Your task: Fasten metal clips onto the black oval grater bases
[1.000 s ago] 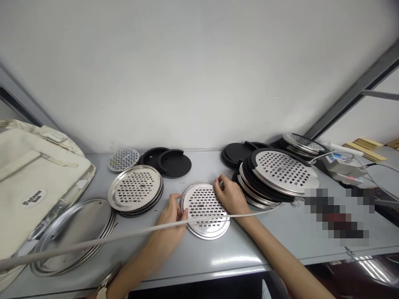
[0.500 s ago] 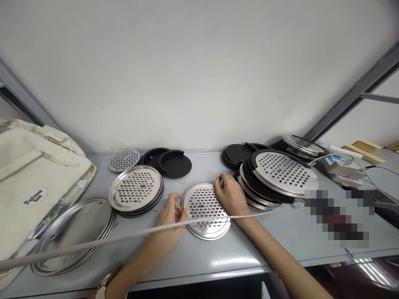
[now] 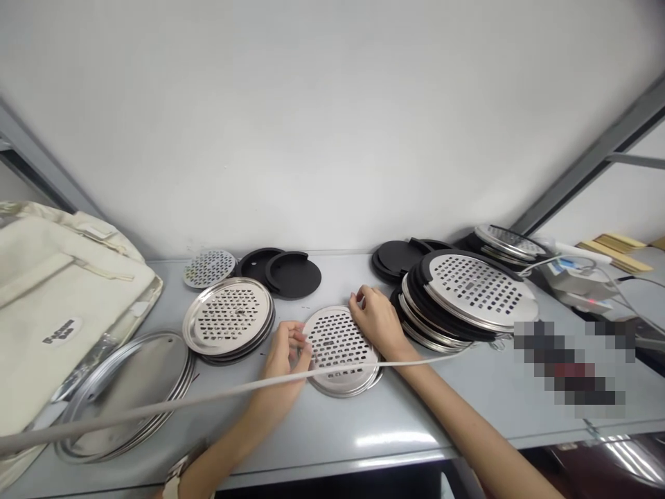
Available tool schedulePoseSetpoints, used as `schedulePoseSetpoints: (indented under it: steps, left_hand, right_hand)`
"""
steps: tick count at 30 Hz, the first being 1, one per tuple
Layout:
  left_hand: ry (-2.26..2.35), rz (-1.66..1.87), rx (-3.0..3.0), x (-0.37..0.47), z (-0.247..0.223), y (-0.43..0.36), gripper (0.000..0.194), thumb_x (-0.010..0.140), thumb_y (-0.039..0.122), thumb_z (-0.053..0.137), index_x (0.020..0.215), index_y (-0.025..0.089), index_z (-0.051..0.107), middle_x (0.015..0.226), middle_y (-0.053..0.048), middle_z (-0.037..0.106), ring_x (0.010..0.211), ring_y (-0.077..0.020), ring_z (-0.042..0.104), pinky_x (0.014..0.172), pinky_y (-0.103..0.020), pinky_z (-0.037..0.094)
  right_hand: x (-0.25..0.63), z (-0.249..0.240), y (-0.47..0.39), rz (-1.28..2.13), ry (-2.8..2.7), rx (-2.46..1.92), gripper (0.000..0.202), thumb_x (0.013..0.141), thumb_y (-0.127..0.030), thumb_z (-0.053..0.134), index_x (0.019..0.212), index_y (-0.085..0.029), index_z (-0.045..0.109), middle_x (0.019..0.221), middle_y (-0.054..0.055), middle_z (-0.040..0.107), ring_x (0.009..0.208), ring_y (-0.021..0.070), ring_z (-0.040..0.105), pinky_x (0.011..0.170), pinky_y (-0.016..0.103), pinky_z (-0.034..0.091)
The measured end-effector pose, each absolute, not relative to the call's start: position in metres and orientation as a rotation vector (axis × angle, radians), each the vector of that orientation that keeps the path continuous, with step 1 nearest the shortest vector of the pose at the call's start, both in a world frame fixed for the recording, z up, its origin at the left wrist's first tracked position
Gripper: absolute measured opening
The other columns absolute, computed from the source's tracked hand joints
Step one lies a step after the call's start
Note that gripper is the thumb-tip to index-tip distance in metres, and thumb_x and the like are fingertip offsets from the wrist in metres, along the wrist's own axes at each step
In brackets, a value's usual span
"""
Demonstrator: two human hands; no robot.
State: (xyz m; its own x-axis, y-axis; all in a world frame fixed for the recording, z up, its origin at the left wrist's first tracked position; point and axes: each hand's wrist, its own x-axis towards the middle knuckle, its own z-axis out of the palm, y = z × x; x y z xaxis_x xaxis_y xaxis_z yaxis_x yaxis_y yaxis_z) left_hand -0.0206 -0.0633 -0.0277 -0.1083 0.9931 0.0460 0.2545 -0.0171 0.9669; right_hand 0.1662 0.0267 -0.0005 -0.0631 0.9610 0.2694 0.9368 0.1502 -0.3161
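A round perforated metal disc lies flat in the middle of the grey table, with another metal rim showing beneath its lower right edge. My left hand is at the disc's left edge, fingers curled, thumb and fingertips pinching at the rim. On the upper right edge rests my right hand, its fingers bent over the rim. A pale cable crosses in front of my left hand and the disc. To the left sits a stack topped by a perforated plate; to the right is a taller stack with black rings.
Plain metal plates are stacked at the front left, beside a cream bag. Black round trays and a small perforated disc lie near the wall. Another stack, white boxes and cables occupy the right.
The perforated disc has turned and shifted slightly left, exposing a rim beneath it at the lower right. My right hand has moved a little left with it.
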Motion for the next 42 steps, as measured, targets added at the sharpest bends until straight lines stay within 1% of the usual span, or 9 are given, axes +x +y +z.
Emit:
schedulePoseSetpoints:
  steps: [3, 5, 7, 11, 14, 24, 33, 37, 42]
  left_hand:
    - [1.653, 1.161, 1.494, -0.024, -0.024, -0.066, 0.033, 0.081, 0.029, 0.056, 0.113, 0.025, 0.046, 0.12, -0.007, 0.048, 0.11, -0.024, 0.052, 0.093, -0.043, 0.044]
    - [1.619, 1.112, 1.492, -0.025, -0.024, -0.068, 0.038, 0.083, 0.028, 0.054, 0.119, 0.027, 0.043, 0.128, -0.007, 0.045, 0.116, -0.0247, 0.049, 0.098, -0.045, 0.041]
    - [1.534, 1.087, 1.467, -0.025, -0.026, -0.067, 0.04, 0.084, 0.026, 0.054, 0.122, 0.027, 0.041, 0.13, -0.008, 0.045, 0.119, -0.0248, 0.049, 0.1, -0.046, 0.039]
    - [1.419, 1.122, 1.408, -0.024, -0.032, -0.065, 0.036, 0.086, 0.023, 0.052, 0.12, 0.025, 0.041, 0.128, -0.01, 0.049, 0.117, -0.0242, 0.051, 0.099, -0.045, 0.042]
    - [1.384, 1.148, 1.415, -0.023, -0.031, -0.065, 0.033, 0.087, 0.022, 0.051, 0.119, 0.024, 0.04, 0.127, -0.01, 0.05, 0.117, -0.0233, 0.053, 0.1, -0.045, 0.042]
    - [1.219, 1.143, 1.442, -0.019, -0.022, -0.071, 0.04, 0.089, 0.019, 0.05, 0.125, 0.026, 0.034, 0.138, -0.01, 0.042, 0.13, -0.0213, 0.042, 0.108, -0.04, 0.038]
    - [1.25, 1.024, 1.538, -0.017, -0.015, -0.074, 0.035, 0.092, 0.023, 0.044, 0.126, 0.026, 0.034, 0.142, -0.01, 0.038, 0.133, -0.021, 0.037, 0.109, -0.041, 0.035]
    - [1.304, 0.977, 1.592, -0.018, -0.016, -0.074, 0.035, 0.091, 0.021, 0.045, 0.124, 0.028, 0.036, 0.141, -0.008, 0.039, 0.131, -0.0219, 0.039, 0.109, -0.044, 0.034]
    - [1.359, 0.93, 1.662, -0.017, -0.009, -0.075, 0.036, 0.088, 0.017, 0.045, 0.123, 0.028, 0.038, 0.139, -0.007, 0.04, 0.128, -0.0211, 0.042, 0.108, -0.042, 0.036]
  right_hand:
    - [0.168, 0.0, 0.027, 0.07, -2.018, -1.821, 0.02, 0.092, -0.028, 0.044, 0.08, -0.017, 0.054, 0.075, 0.005, 0.06, 0.066, 0.0152, 0.058, 0.061, 0.025, 0.033]
    - [0.169, 0.0, 0.027, 0.035, -2.028, -1.85, 0.021, 0.093, -0.028, 0.043, 0.08, -0.016, 0.055, 0.076, 0.005, 0.061, 0.066, 0.015, 0.059, 0.06, 0.025, 0.033]
    - [0.169, 0.001, 0.025, -0.027, -2.051, -1.894, 0.022, 0.093, -0.029, 0.043, 0.081, -0.016, 0.056, 0.078, 0.006, 0.063, 0.064, 0.0153, 0.06, 0.058, 0.025, 0.033]
    - [0.169, 0.001, 0.022, -0.175, -2.073, -1.972, 0.026, 0.094, -0.03, 0.04, 0.082, -0.016, 0.058, 0.082, 0.008, 0.065, 0.064, 0.0173, 0.063, 0.054, 0.026, 0.03]
    - [0.169, 0.0, 0.021, -0.209, -2.08, -2.009, 0.029, 0.096, -0.031, 0.038, 0.081, -0.016, 0.058, 0.079, 0.008, 0.068, 0.064, 0.0185, 0.065, 0.053, 0.026, 0.029]
    - [0.172, -0.001, 0.021, -0.181, -2.119, -1.997, 0.029, 0.097, -0.029, 0.038, 0.079, -0.017, 0.057, 0.071, 0.007, 0.07, 0.058, 0.0174, 0.064, 0.051, 0.027, 0.022]
    - [0.171, 0.0, 0.02, -0.145, -2.112, -1.903, 0.029, 0.097, -0.029, 0.039, 0.076, -0.017, 0.056, 0.066, 0.005, 0.069, 0.056, 0.0158, 0.063, 0.051, 0.028, 0.018]
    - [0.17, -0.002, 0.02, -0.142, -2.131, -1.898, 0.028, 0.096, -0.029, 0.041, 0.076, -0.017, 0.056, 0.069, 0.005, 0.07, 0.056, 0.0156, 0.062, 0.051, 0.028, 0.018]
    - [0.169, -0.003, 0.02, -0.15, -2.131, -1.933, 0.027, 0.096, -0.029, 0.041, 0.076, -0.018, 0.057, 0.069, 0.005, 0.07, 0.056, 0.0157, 0.062, 0.051, 0.028, 0.017]
